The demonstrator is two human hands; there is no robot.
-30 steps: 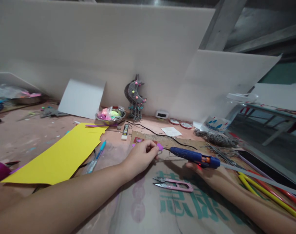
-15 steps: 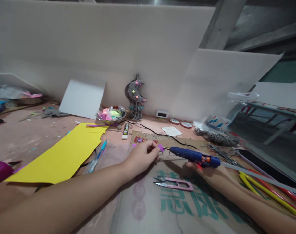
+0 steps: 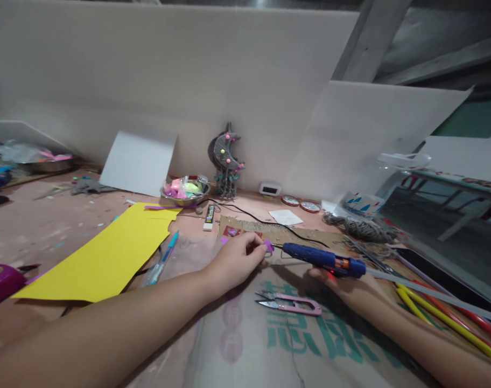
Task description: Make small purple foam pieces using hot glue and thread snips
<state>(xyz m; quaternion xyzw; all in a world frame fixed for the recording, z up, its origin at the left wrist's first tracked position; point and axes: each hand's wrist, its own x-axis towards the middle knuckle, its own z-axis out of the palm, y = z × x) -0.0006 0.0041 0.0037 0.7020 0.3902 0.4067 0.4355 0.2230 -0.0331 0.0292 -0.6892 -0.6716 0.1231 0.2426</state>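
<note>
Between the thumb and fingers of my left hand (image 3: 239,258) is a small purple piece (image 3: 268,246), its exact kind too small to make out. My right hand (image 3: 338,283) is closed round a blue hot glue gun (image 3: 310,255), and the nozzle points left, at or almost touching the purple piece. A long pale glue stick (image 3: 427,293) runs out of the gun's back end. Pink-handled thread snips (image 3: 296,305) lie below both hands on a cardboard sheet (image 3: 253,345) with green printed characters. Just behind my left hand is a red patch (image 3: 231,231) with a purple bit on it.
Yellow paper (image 3: 104,256) and a blue pen (image 3: 165,258) lie left. A metal bowl (image 3: 184,200) of coloured clay packets and a grey moon ornament (image 3: 225,156) stand behind. Grey yarn (image 3: 360,229), scissors (image 3: 370,256) and yellow and red rods (image 3: 443,312) are at right. A black cord (image 3: 265,220) crosses the table.
The view has shifted very slightly. Both hands, the purple piece and the glue gun hold practically the same position.
</note>
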